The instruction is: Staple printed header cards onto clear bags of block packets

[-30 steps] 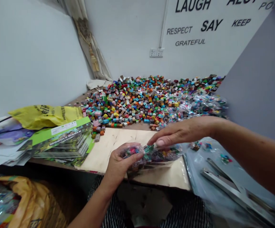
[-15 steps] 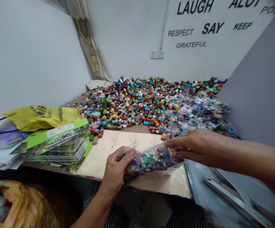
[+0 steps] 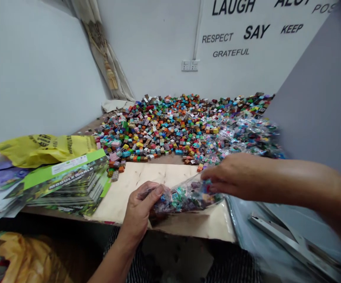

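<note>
A clear plastic bag (image 3: 185, 196) filled with small colourful pieces lies tilted over the front part of the pale board (image 3: 153, 171). My left hand (image 3: 142, 204) is closed around its left end, thumb on top. At the other end, the fingers of my right hand (image 3: 225, 177) are curled and pinch the bag near its upper right corner. Just behind the hands is a broad heap of small coloured blocks (image 3: 161, 129). To its right are many small clear packets (image 3: 244, 135) of coloured pieces.
Green-edged printed booklets (image 3: 70, 181) and a yellow plastic bag (image 3: 46, 149) are on the left. A long metal stapler-like tool (image 3: 288, 239) rests on clear plastic sheets (image 3: 241, 220) at right. An orange sack (image 3: 20, 255) stands below left.
My right hand's fingers have gone from stretched out to curled at the bag's right end. My left hand keeps its hold. The whole view has shifted slightly.
</note>
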`<act>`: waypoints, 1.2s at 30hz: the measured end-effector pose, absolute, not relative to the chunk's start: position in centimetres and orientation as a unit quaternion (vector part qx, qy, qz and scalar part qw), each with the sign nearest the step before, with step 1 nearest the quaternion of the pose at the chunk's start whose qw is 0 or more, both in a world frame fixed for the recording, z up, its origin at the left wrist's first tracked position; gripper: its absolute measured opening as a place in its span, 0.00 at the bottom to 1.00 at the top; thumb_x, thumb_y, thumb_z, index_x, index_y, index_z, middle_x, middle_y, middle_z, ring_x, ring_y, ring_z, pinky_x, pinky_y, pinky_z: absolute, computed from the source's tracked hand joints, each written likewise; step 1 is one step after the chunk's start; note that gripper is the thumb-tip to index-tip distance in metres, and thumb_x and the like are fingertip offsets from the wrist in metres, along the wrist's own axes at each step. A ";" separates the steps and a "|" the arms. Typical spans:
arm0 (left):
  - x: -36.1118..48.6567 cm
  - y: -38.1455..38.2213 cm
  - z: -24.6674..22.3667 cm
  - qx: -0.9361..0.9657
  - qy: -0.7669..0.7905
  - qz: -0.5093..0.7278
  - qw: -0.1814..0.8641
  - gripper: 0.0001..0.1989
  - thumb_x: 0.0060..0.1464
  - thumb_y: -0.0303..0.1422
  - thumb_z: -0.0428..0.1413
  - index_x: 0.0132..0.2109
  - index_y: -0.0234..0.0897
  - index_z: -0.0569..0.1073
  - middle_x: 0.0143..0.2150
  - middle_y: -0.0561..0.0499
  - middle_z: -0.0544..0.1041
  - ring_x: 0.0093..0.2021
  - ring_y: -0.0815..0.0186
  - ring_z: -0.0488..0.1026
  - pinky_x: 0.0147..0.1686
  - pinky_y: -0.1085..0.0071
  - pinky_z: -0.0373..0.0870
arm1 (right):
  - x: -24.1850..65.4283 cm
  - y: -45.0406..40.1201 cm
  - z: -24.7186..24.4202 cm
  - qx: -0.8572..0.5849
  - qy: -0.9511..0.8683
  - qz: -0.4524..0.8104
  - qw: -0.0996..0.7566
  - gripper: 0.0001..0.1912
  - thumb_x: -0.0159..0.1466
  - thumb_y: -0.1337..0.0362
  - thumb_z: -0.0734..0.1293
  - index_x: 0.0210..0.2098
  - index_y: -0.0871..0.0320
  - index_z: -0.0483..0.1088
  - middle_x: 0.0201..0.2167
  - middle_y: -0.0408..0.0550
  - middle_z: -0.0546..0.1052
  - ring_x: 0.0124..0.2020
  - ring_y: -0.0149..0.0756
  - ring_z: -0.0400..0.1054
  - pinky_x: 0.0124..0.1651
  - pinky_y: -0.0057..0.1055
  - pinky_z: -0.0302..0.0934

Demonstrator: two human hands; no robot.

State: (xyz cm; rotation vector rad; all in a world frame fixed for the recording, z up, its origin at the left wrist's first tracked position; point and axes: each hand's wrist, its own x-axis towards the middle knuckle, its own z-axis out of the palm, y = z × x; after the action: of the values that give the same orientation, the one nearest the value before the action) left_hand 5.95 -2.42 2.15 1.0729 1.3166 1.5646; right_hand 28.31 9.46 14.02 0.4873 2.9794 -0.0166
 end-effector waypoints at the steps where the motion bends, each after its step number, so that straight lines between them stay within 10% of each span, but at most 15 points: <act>1: 6.0 -2.4 2.2 0.425 0.519 0.618 0.410 0.10 0.54 0.40 0.61 0.33 0.38 0.80 0.33 0.52 0.79 0.35 0.67 0.73 0.37 0.76 0.68 | 27.9 9.1 13.6 0.140 0.987 0.006 0.077 0.08 0.63 0.70 0.63 0.36 0.55 0.74 0.23 0.43 0.74 0.20 0.31 0.64 0.24 0.32 0.44; 7: 5.9 -2.3 2.3 0.406 0.518 0.624 0.421 0.10 0.53 0.41 0.62 0.33 0.38 0.81 0.32 0.52 0.78 0.35 0.68 0.71 0.35 0.76 0.66 | 27.2 8.3 15.0 0.185 0.974 -0.104 0.079 0.12 0.67 0.66 0.61 0.46 0.53 0.73 0.35 0.45 0.79 0.32 0.35 0.73 0.34 0.30 0.61; 12: 5.7 -2.3 2.4 0.397 0.522 0.633 0.410 0.11 0.51 0.41 0.63 0.31 0.37 0.81 0.30 0.52 0.78 0.33 0.69 0.70 0.34 0.77 0.66 | 32.5 9.4 13.4 0.315 0.896 -0.232 -0.209 0.35 0.54 0.52 0.74 0.60 0.47 0.65 0.59 0.50 0.70 0.59 0.51 0.64 0.57 0.46 0.62; 16: 5.7 -2.1 2.6 0.401 0.520 0.628 0.418 0.11 0.50 0.41 0.63 0.31 0.37 0.81 0.30 0.52 0.78 0.33 0.69 0.70 0.33 0.78 0.66 | 33.3 9.5 5.6 0.288 0.707 -0.566 -0.312 0.47 0.46 0.50 0.79 0.62 0.45 0.60 0.61 0.53 0.67 0.60 0.51 0.64 0.58 0.47 0.63; 23: 5.8 -2.5 2.9 0.399 0.527 0.628 0.411 0.10 0.51 0.41 0.63 0.32 0.39 0.82 0.32 0.52 0.79 0.34 0.70 0.71 0.33 0.79 0.65 | 29.0 7.8 0.5 0.379 0.507 -0.593 -0.498 0.14 0.52 0.51 0.75 0.32 0.53 0.79 0.36 0.48 0.81 0.40 0.38 0.73 0.47 0.35 0.66; 36: 5.9 -2.1 3.4 0.308 0.507 0.666 0.452 0.15 0.41 0.43 0.69 0.35 0.39 0.82 0.31 0.51 0.81 0.31 0.71 0.71 0.32 0.79 0.67 | 30.4 7.3 1.1 0.384 0.592 -0.496 -0.506 0.18 0.62 0.47 0.66 0.47 0.49 0.76 0.46 0.48 0.79 0.48 0.40 0.73 0.53 0.36 0.65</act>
State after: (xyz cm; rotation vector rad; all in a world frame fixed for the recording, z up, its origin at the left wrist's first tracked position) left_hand 5.93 -2.07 3.41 0.7620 1.2533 1.6456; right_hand 30.40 7.33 1.11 1.8720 2.8843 -2.4172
